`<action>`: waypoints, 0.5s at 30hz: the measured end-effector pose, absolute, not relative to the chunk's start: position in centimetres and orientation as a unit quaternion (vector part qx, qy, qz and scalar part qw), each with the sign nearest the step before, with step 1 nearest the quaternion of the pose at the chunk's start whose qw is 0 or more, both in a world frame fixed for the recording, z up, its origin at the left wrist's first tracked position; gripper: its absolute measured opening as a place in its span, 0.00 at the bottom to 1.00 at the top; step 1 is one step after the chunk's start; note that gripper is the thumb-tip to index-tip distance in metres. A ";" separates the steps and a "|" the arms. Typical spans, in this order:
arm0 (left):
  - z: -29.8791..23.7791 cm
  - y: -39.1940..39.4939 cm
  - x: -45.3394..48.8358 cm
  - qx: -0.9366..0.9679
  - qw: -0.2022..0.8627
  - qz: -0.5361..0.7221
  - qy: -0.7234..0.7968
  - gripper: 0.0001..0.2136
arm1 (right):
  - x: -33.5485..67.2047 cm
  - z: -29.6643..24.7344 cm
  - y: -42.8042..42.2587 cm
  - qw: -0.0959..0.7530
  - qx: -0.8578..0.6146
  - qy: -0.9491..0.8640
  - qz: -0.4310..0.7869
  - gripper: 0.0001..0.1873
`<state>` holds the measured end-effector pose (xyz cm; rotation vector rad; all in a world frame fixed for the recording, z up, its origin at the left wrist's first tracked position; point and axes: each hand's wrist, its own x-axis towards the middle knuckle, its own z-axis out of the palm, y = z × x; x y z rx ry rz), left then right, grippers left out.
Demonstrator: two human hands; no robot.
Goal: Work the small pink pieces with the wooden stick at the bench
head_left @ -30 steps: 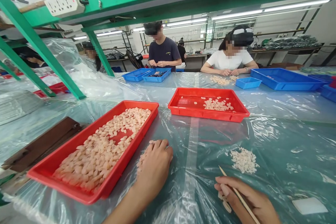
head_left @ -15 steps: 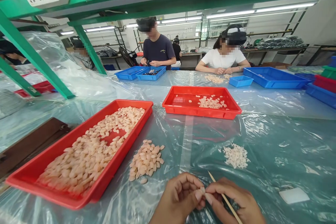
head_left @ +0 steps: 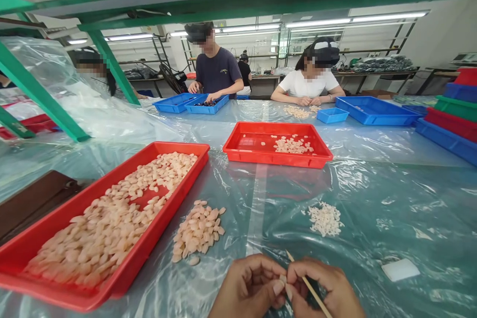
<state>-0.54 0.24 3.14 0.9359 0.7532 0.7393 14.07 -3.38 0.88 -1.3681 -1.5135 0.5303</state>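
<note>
At bottom edge, I'm pinching small pale piece (head_left: 283,280) in left hand (head_left: 249,287); right hand (head_left: 325,290) gripping thin wooden stick (head_left: 308,285), touching piece. Loose pile (head_left: 198,231) lying near on surface (head_left: 391,198).

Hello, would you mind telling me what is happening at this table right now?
A person's left hand and right hand meet at the near edge, pinching a small pale piece; the right hand also holds a thin stick. A loose heap lies beside a red tray full of pieces. Two other people work at the far side.
</note>
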 end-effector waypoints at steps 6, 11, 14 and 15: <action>3.3 0.6 -1.0 0.448 0.739 0.341 0.369 0.15 | 14.2 1.2 -3.4 0.492 -0.563 -0.630 0.209 0.07; 3.6 1.0 -2.2 0.507 0.645 0.363 0.442 0.12 | 16.3 2.8 -3.2 0.483 -0.608 -0.602 0.185 0.08; 3.1 0.7 -2.2 0.645 0.552 0.312 0.427 0.05 | 18.7 3.5 -2.6 0.427 -0.681 -0.586 0.106 0.10; 2.9 0.5 -2.1 0.693 0.514 0.297 0.409 0.06 | 19.6 3.6 -2.3 0.397 -0.704 -0.584 0.076 0.12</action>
